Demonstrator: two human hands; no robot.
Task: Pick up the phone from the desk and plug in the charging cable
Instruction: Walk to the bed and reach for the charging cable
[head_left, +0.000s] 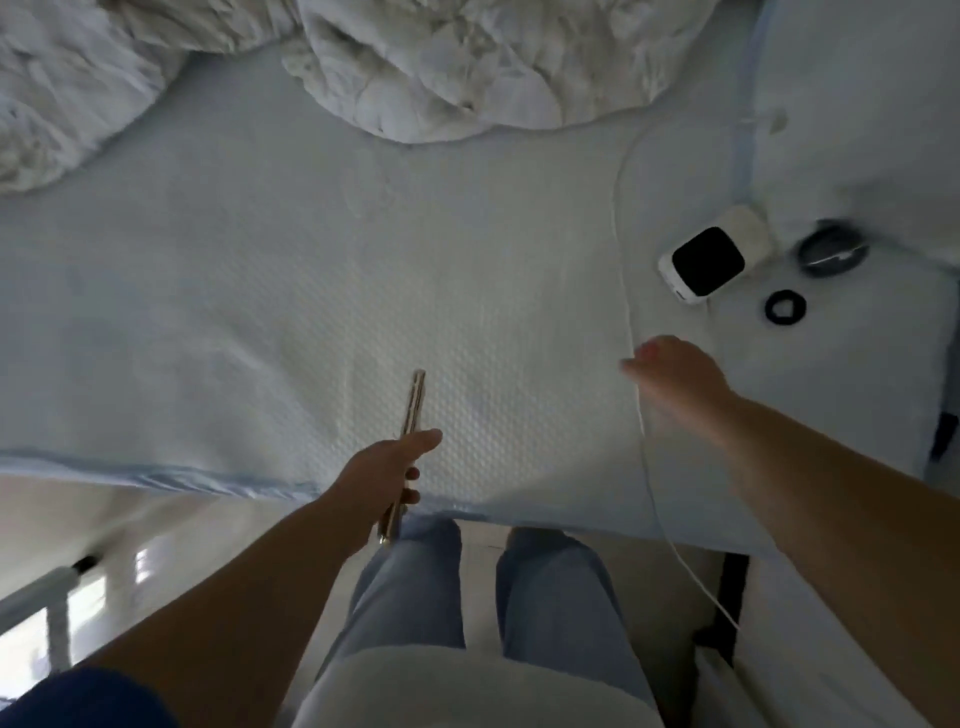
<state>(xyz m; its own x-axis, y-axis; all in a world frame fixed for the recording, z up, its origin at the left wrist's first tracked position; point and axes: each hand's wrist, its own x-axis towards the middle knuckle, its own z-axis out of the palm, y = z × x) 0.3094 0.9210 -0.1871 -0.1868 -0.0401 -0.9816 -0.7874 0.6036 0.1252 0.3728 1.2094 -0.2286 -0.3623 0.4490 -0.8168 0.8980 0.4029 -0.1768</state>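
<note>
My left hand (387, 470) grips a gold-edged phone (411, 410), seen edge-on and pointing away from me over the near edge of a white bed (260, 291). A thin white charging cable (631, 322) runs down the bed's right side and off its near edge. My right hand (675, 376) hovers at that cable, blurred, with its fingers pinched around it or right beside it; whether they hold it is unclear.
A white power bank with a black face (701, 262) lies at the right beside a round grey object (831, 252) and a black hair tie (785, 307). A crumpled white duvet (467, 67) fills the far side. My legs stand against the bed's edge.
</note>
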